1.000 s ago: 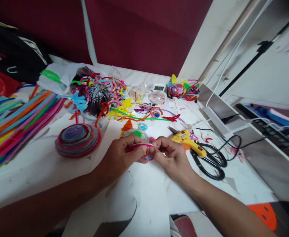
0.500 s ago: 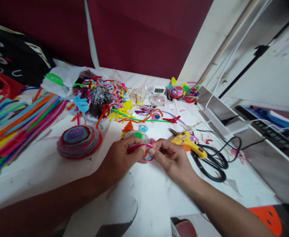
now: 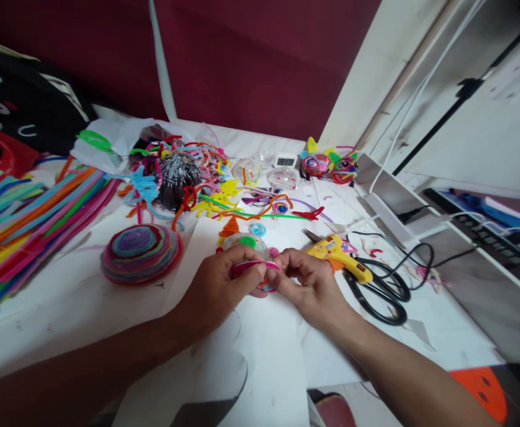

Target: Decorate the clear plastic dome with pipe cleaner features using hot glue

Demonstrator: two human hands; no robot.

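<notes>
Between my two hands is a small disc of coiled pipe cleaner (image 3: 266, 283), pink at its rim with orange and blue showing below. My left hand (image 3: 222, 287) pinches it from the left with thumb and fingers. From the right, my right hand (image 3: 306, 284) closes thumb and fingertips on its edge; the fingers hide part of it. Just beyond my hands lies a clear plastic ball (image 3: 257, 244) with a green coil (image 3: 248, 242) on it. An orange triangular piece (image 3: 230, 226) and a light blue coil (image 3: 257, 229) are close behind.
Right of my hands lie a yellow glue gun (image 3: 337, 255) and black-handled scissors (image 3: 382, 296). A large multicoloured coiled disc (image 3: 142, 254) sits at left, near bundled pipe cleaners (image 3: 55, 219). At the back are a digital timer (image 3: 285, 160) and a decorated cat-eared piece (image 3: 328, 165).
My hands stay almost in place, still holding the coiled disc. The disc has tilted slightly, with more of its pink edge showing. The view has shifted a little.
</notes>
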